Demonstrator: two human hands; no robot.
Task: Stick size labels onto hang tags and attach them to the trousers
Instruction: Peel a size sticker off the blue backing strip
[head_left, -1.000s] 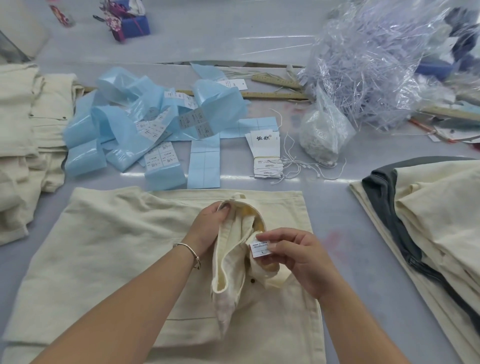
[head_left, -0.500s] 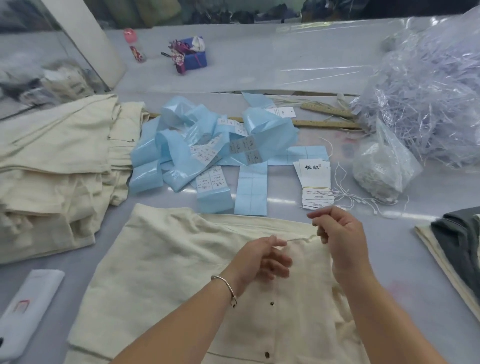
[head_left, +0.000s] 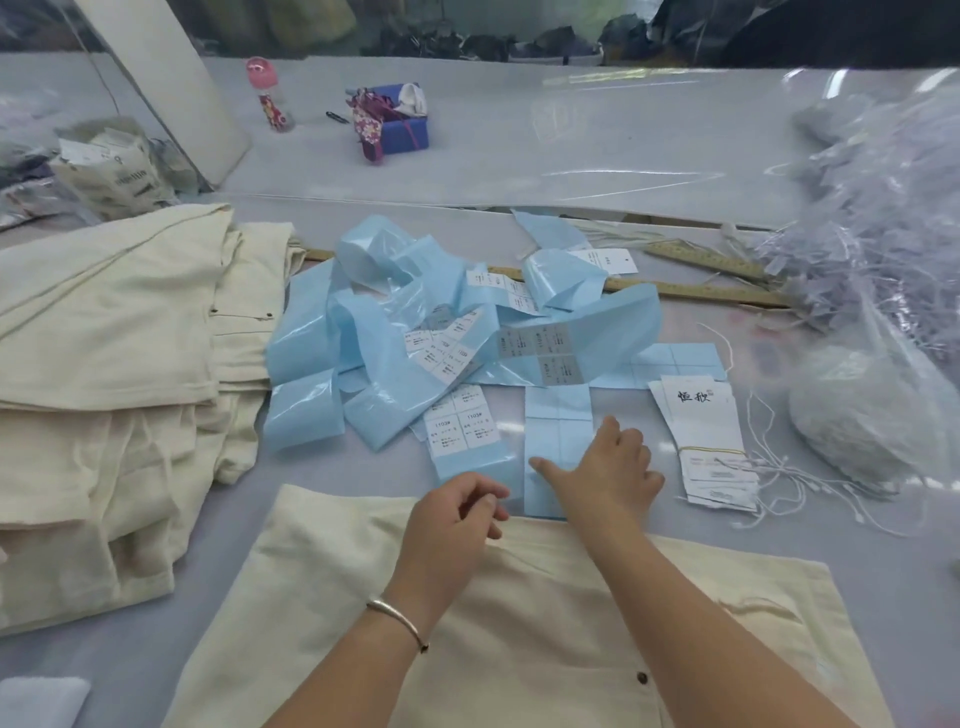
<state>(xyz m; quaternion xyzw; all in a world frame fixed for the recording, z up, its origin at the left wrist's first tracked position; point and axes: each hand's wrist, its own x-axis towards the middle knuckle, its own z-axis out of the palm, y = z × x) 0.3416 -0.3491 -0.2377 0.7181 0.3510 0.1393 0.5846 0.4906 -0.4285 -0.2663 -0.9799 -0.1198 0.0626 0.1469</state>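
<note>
Reaching forward, the right hand (head_left: 608, 475) spreads flat on the blue backing strip (head_left: 558, 441), which runs away from the person; the left hand (head_left: 449, 525) hovers, its grip loosely curled and empty.

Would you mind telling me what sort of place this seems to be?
Probably a garment factory's finishing and tagging table: stacked cream trousers, blue label sheets, a bundle of hang tags with strings, and a heap of clear plastic bags.
</note>
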